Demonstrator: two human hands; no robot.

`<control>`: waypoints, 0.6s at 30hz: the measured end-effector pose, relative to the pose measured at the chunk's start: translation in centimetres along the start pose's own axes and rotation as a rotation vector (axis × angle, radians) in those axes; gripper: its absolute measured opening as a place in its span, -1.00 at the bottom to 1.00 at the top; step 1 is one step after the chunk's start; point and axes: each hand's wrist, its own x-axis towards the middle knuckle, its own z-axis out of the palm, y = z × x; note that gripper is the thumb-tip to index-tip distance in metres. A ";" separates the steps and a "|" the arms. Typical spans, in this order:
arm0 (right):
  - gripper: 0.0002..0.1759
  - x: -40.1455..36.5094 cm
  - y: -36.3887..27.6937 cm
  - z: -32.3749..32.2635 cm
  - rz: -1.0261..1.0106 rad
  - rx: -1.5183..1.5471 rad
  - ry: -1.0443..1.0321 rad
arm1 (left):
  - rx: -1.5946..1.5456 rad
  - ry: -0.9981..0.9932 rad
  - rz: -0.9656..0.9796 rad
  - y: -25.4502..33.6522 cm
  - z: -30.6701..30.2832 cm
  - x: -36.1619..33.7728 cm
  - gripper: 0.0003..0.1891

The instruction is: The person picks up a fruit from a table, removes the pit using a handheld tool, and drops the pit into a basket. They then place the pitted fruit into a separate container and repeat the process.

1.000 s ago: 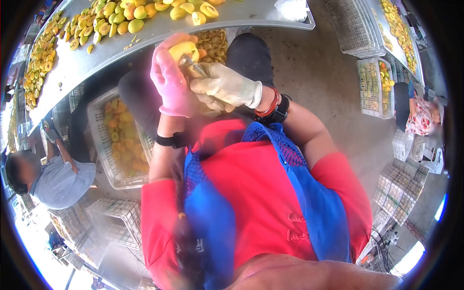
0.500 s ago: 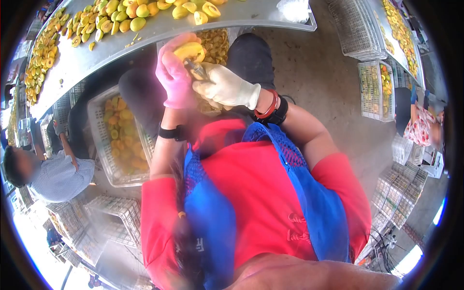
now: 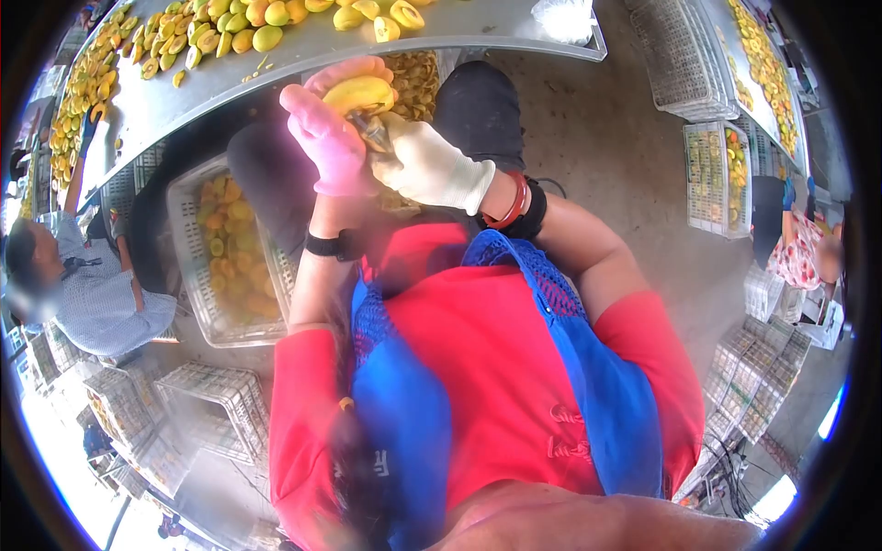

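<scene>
A yellow mango piece (image 3: 358, 95) rests in my left hand (image 3: 328, 138), which wears a pink glove. The fingers curl behind the fruit while the thumb sticks out to the side. My right hand (image 3: 427, 167), in a white glove, is closed around a small hand tool (image 3: 372, 131) with a dark metal end. That end meets the underside of the mango; its exact kind is hard to make out. Below both hands, between my knees, lies a heap of cut yellow pieces (image 3: 412, 83), partly covered by the gloves.
Many mangoes (image 3: 225, 28) lie on the metal table (image 3: 478, 26) ahead, with a clear plastic bag (image 3: 562, 20) at its corner. A crate of mangoes (image 3: 197, 275) stands left of my leg. More crates (image 3: 718, 174) stand right. Other people sit at both sides.
My left hand has loosened, its thumb swinging out to the left and the mango showing more fully. The tool stays against the fruit. At left, a person's arm now reaches to the table.
</scene>
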 end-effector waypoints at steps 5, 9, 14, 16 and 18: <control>-0.71 0.3 -3.4 -1.8 0.228 0.240 -0.156 | 0.149 -0.044 0.034 -0.5 -1.0 0.0 0.06; -0.72 0.2 -1.5 -1.1 0.057 0.020 -0.077 | 0.247 -0.032 0.065 0.1 -0.1 -0.3 0.05; -0.76 0.1 0.9 -0.5 -0.050 -0.105 -0.012 | 0.259 -0.005 0.038 -0.7 -0.2 -0.2 0.01; -0.78 0.4 -1.1 -1.4 0.173 0.096 -0.164 | 0.250 -0.058 -0.031 -0.3 -0.7 0.0 -0.02; -0.82 0.6 -3.2 -2.4 0.363 0.241 -0.285 | 0.235 -0.122 -0.042 -0.5 -1.5 0.1 -0.02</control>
